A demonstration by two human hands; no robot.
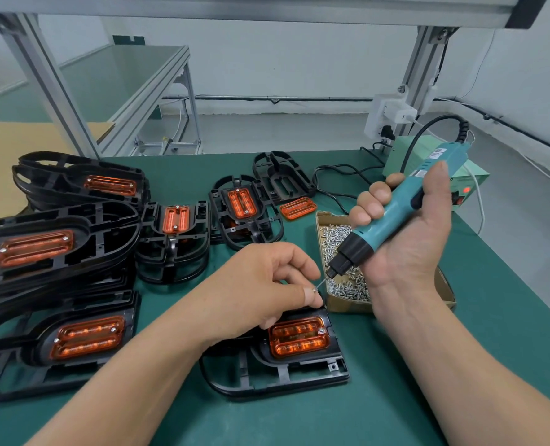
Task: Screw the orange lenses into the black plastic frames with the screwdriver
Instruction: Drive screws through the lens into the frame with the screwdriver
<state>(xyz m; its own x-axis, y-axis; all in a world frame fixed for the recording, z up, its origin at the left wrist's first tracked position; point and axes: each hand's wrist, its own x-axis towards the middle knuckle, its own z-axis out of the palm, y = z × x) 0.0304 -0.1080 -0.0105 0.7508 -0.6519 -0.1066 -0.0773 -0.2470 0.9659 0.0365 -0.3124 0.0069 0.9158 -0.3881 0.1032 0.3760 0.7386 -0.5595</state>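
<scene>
A black plastic frame (299,378) lies on the green mat just in front of me, with an orange lens (299,338) seated in it and one screw at the lens's right end. My left hand (267,284) hovers over the frame's left part and pinches a small screw (314,289) between thumb and forefinger. My right hand (405,233) grips the teal electric screwdriver (396,214), tilted down to the left. Its thin bit meets the pinched screw.
A cardboard box of screws (338,252) sits under the screwdriver. Stacks of frames with orange lenses (58,252) fill the left. Two more frames with lenses (241,214), an empty frame (280,175) and a loose lens (298,209) lie behind. A green power unit (460,185) stands at the right.
</scene>
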